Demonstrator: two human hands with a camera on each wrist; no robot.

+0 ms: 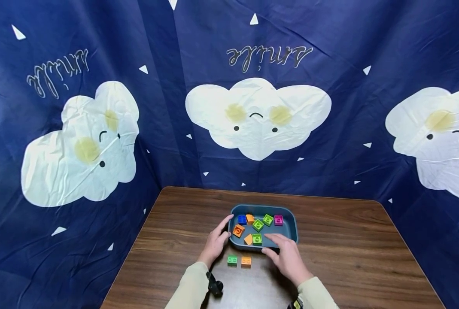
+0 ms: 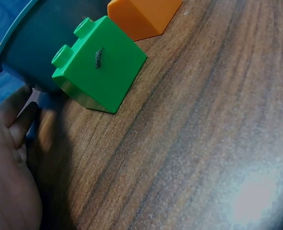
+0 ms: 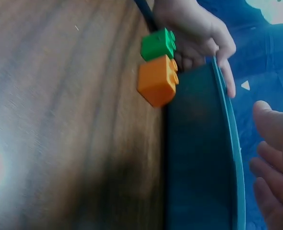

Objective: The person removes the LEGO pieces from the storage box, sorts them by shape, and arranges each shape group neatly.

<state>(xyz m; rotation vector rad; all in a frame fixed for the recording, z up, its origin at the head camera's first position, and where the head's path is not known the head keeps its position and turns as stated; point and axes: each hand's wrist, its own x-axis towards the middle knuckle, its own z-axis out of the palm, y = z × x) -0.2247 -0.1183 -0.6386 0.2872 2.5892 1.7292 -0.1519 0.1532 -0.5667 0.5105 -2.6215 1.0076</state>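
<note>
Blocks (image 1: 258, 225) of toy plastic and a shallow tray (image 1: 289, 223) on a wooden bench (image 1: 337, 244). Green block (image 1: 232, 260) and orange block (image 1: 246, 262) stand apart, side by side, on the bench before the tray's near wall; others lie loose inside it. Left hand (image 1: 215, 242), thumb and forefinger spread, touches the tray's left end; right hand (image 1: 289, 257), fingers parted and grasping nothing, hangs over its near side. By appearance the blocks are light, rigid and sturdy, though smooth enough to slip; a pinch across opposite flat sides, below the studs (image 2: 63, 56), should serve. The tray, probably stiff, is best steadied by its rim.
</note>
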